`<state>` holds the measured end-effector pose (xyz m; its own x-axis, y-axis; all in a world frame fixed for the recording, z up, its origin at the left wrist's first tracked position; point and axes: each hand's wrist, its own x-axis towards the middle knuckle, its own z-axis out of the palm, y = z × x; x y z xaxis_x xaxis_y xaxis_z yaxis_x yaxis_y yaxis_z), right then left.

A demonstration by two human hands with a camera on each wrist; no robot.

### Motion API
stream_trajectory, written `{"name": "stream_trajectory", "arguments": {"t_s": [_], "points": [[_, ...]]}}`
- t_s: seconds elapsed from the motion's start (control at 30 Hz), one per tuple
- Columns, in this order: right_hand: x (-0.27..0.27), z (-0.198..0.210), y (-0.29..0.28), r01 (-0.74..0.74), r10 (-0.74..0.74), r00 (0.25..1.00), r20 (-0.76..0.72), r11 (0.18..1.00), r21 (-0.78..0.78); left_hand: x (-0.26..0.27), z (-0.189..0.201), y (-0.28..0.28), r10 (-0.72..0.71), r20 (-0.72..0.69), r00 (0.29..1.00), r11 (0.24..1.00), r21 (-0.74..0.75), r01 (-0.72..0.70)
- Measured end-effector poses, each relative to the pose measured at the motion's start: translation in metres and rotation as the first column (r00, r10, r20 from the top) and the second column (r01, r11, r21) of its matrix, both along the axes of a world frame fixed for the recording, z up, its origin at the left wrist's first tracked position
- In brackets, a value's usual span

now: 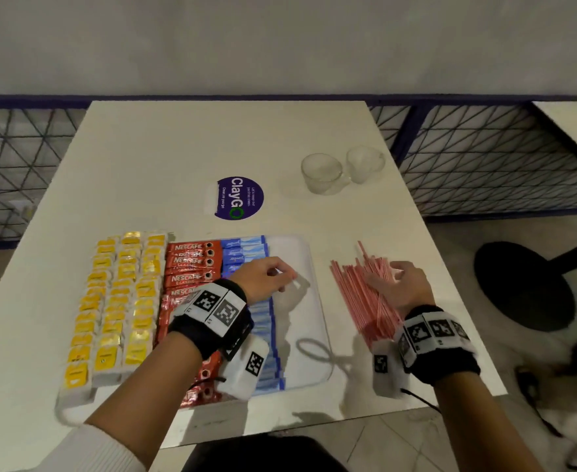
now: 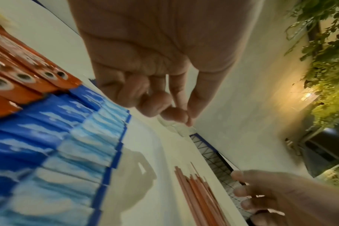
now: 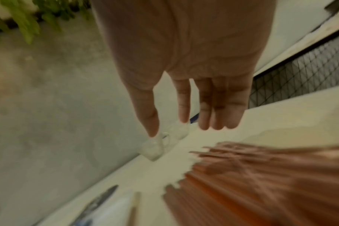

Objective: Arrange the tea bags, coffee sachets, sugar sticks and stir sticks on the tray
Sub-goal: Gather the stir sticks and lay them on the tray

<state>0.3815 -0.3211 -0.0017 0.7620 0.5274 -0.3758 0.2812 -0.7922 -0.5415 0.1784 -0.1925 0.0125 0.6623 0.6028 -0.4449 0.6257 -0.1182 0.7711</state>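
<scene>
The table carries the tray at its near edge, already filled leftward with tea bags, coffee sachets and sugar sticks. The stir sticks lie off the tray, towards the table's right edge. The right hand spreads straight fingers over them, gripping nothing; next it probably must gather a bundle. The left hand, fingers curled, holds nothing visible.

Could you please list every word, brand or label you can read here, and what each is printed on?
"NESCAFE" and "CLASSIC": on the red coffee sachets on the tray.
"ClayGO": on the round purple sticker on the table; its smaller lines are too small to read.
Blue sugar sticks: print too blurred to read.
Yellow tea bags: no readable text.
Wristband tags: patterns, characters too small to read.
</scene>
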Motion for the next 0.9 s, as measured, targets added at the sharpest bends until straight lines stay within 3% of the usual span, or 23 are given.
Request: {"name": "stream_trajectory", "arguments": {"t_s": [0.07, 0.17, 0.4, 0.53, 0.9], "points": [[0.011, -0.009, -0.008, -0.043, 0.049, 0.999, 0.021, 0.980, -0.194, 0.013, 0.001, -0.008, 0.001, 0.029, 1.000, 0.999, -0.032, 0.000], [0.017, -0.021, -0.012, -0.065, 0.065, 0.998, -0.011, 0.950, -0.306, 0.025, -0.001, -0.019, -0.006, 0.041, 0.999, 0.999, -0.044, 0.008], [0.021, -0.031, -0.006, -0.172, 0.184, 0.983, 0.013, 0.937, -0.305, 0.036, -0.004, -0.031, -0.045, 0.009, 0.999, 0.999, -0.031, 0.045], [0.019, -0.027, 0.000, -0.132, 0.143, 0.989, 0.024, 0.955, -0.266, 0.042, -0.005, -0.037, -0.041, 0.003, 0.999, 0.998, -0.045, 0.041], [0.019, -0.028, 0.012, -0.263, 0.301, 0.953, 0.031, 0.874, -0.407, 0.050, -0.007, -0.040, -0.130, -0.080, 0.988, 0.991, -0.017, 0.129]]}}
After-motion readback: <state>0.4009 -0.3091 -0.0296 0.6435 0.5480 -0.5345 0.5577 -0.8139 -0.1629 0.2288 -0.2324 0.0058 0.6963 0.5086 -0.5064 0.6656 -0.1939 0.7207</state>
